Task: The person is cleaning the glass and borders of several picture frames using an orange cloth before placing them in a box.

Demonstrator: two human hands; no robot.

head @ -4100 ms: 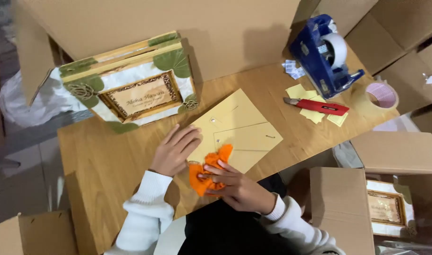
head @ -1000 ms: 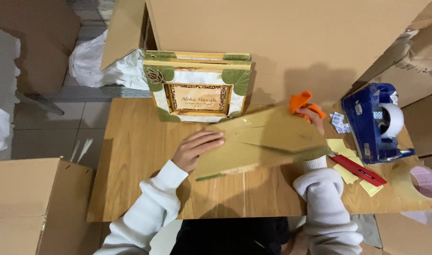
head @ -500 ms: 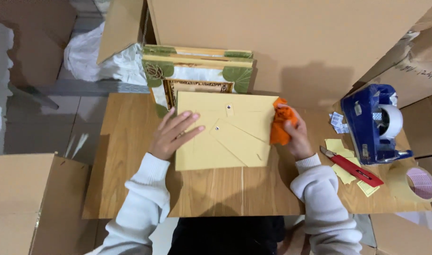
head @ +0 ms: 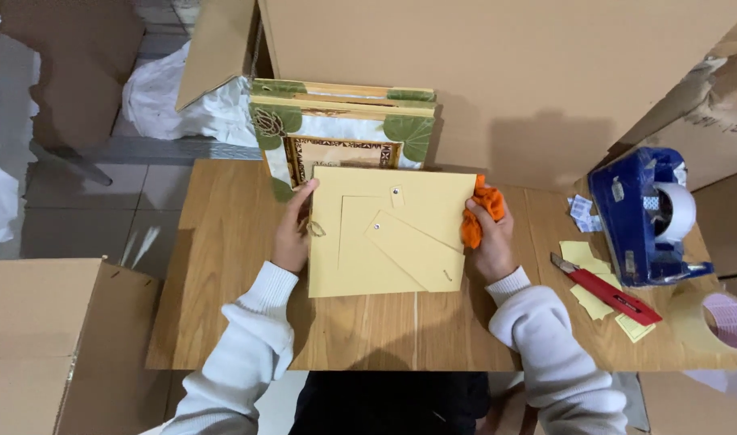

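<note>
Yellow frame back (head: 388, 234), lying flat between the hands, is gripped at its side edges: left hand (head: 292, 234) bare, right hand (head: 489, 238) also clutching an orange cloth (head: 479, 213).

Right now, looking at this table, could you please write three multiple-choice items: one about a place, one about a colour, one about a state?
1. Where does the red utility knife lie?
A. On yellow paper slips, in front of the blue tape dispenser
B. Inside a cardboard box
C. Under the picture frame

2. What colour is the cloth in the right hand?
A. White
B. Orange
C. Green

3. How does the yellow frame back face?
A. Picture side up
B. Backing side up, stand flap visible
C. Wrapped in plastic

Answers: 1 A, the knife rests across the slips near the dispenser. 2 B, the cloth bunched at the frame's right edge is orange. 3 B, the plain backing with its flap and small rivets shows, while the left hand holds the left edge.
</note>
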